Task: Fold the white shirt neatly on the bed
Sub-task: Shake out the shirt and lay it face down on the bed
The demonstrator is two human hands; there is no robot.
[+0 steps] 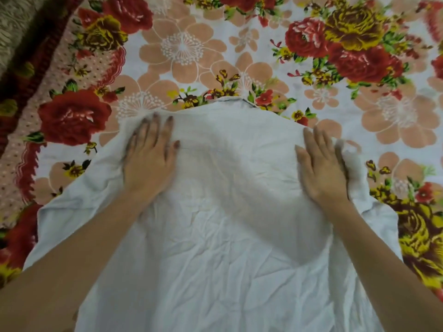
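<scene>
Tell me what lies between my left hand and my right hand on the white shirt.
Only bare, creased white shirt fabric lies between the left hand and right hand, both resting flat on it, in the head view.

We see two bare hands and bare forearms. Our left hand [149,161] carries dark, maroon-looking polish on its fingernails [169,119], clearest on the thumb and two longer fingers; blur softens its outline. Our right hand [321,168] has long, slim fingers, its nails too faint to judge. The left forearm [79,248] and right forearm [383,255] run smooth and uncovered from wrist to frame edge.
</scene>
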